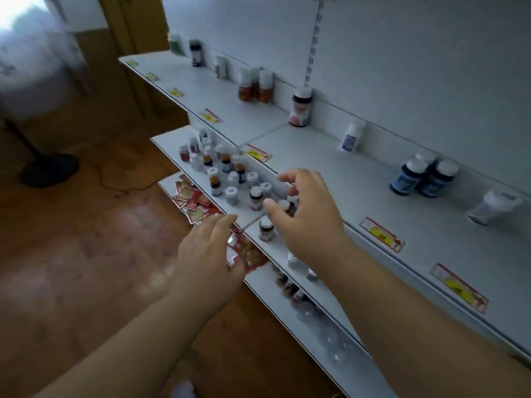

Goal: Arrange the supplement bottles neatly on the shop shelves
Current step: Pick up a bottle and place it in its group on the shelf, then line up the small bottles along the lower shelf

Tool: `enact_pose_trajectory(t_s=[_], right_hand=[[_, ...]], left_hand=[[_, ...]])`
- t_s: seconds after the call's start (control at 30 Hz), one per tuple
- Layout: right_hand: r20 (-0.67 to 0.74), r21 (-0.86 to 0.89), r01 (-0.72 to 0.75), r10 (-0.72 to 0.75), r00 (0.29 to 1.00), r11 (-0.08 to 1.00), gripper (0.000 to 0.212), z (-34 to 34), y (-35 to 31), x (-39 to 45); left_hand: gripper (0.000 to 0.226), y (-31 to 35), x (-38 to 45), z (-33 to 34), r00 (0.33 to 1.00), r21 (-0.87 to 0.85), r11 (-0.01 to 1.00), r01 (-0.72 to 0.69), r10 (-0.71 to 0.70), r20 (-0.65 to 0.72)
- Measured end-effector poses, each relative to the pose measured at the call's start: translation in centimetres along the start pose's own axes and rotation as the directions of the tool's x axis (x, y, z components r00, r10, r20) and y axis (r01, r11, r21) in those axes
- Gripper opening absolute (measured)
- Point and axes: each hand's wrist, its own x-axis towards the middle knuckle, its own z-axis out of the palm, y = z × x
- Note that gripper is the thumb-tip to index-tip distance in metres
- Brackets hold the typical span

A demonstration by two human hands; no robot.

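My right hand (304, 214) curls over a small brown plastic bottle with a white screw cap (284, 206), thumb and fingers about its top; whether I grip it yet I cannot tell. My left hand (209, 251) hovers flat and relaxed, holding nothing, near glossy red foil sachets (192, 201). Cylindrical white-capped supplement bottles (227, 179) crowd the smooth white middle shelf (172, 150), loosely grouped, probably awaiting rows. Dark blue jars (422, 179) stand against the top shelf's (373, 202) back wall.

Bottle cluster (227, 173) on middle shelf (172, 145), below top shelf (373, 179).
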Motion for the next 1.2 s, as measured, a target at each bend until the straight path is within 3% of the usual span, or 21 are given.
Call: enact_pose_trajectory(t_s=[0.1, 0.33, 0.47, 0.67, 0.83, 0.93, 1.07, 1.2], right_hand=[[0.053, 0.049, -0.009, 0.006, 0.999, 0.999, 0.032, 6.7, -4.3, 2.2], [0.188, 0.094, 0.042, -0.059, 0.980, 0.995, 0.036, 21.7, -13.5, 7.3], [0.188, 0.128, -0.009, -0.016, 0.982, 0.992, 0.036, 26.6, -16.8, 11.1], [0.253, 0.103, -0.021, -0.006, 0.967, 0.994, 0.038, 35.5, -17.5, 20.0], [0.363, 0.073, -0.030, 0.001, 0.932, 0.997, 0.035, 44.6, -17.3, 30.4], [0.323, 0.144, -0.033, -0.016, 0.946, 0.989, 0.034, 49.6, -20.3, 36.7], [0.331, 0.123, -0.019, -0.023, 0.943, 0.992, 0.033, 55.1, -21.6, 43.1], [0.369, 0.027, -0.105, 0.088, 0.925, 0.994, 0.037, 61.9, -21.6, 47.3]], left_hand=[[0.063, -6.9, 0.6, -3.6, 0.996, 0.002, 0.997, 0.073, -0.073, -0.056], [0.065, -21.9, 2.2, -13.1, 0.976, -0.006, 0.976, 0.217, -0.217, -0.026], [0.069, -27.9, 5.9, -16.6, 0.982, 0.020, 0.982, 0.189, -0.189, 0.025], [0.073, -36.4, 13.2, -16.3, 0.980, -0.006, 0.983, 0.186, -0.185, 0.079], [0.075, -44.0, 20.7, -17.6, 0.965, 0.089, 0.967, 0.239, -0.246, 0.087], [0.075, -49.7, 26.8, -21.0, 0.962, 0.168, 0.954, 0.247, -0.262, 0.075], [0.074, -55.3, 34.2, -21.5, 0.954, 0.119, 0.952, 0.283, -0.292, 0.070], [0.071, -62.8, 39.6, -21.1, 0.959, 0.072, 0.968, 0.240, -0.248, 0.138]])
